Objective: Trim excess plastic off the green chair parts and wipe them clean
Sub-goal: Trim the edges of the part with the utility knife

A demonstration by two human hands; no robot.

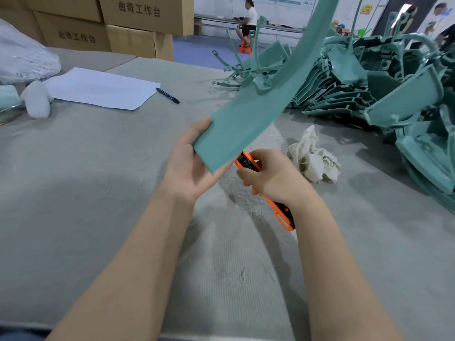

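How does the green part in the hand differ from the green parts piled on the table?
The held part is a single piece, lifted off the table and tilted upward; the piled parts lie stacked on it. The left hand grips the held part's near end and the right hand holds an orange knife at its lower edge; no hand touches the piled parts. Both are green plastic.

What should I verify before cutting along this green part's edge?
1. Left hand holds the green chair part by its near end: ok.
2. Right hand wraps the orange utility knife: ok.
3. Knife head at the part's lower edge: ok.
4. Blade extended: cannot tell, hidden behind the part.
5. Left hand clear of the blade: cannot tell, its fingers are behind the part.
6. White rag on the table beside the right hand, ready for wiping: ok.
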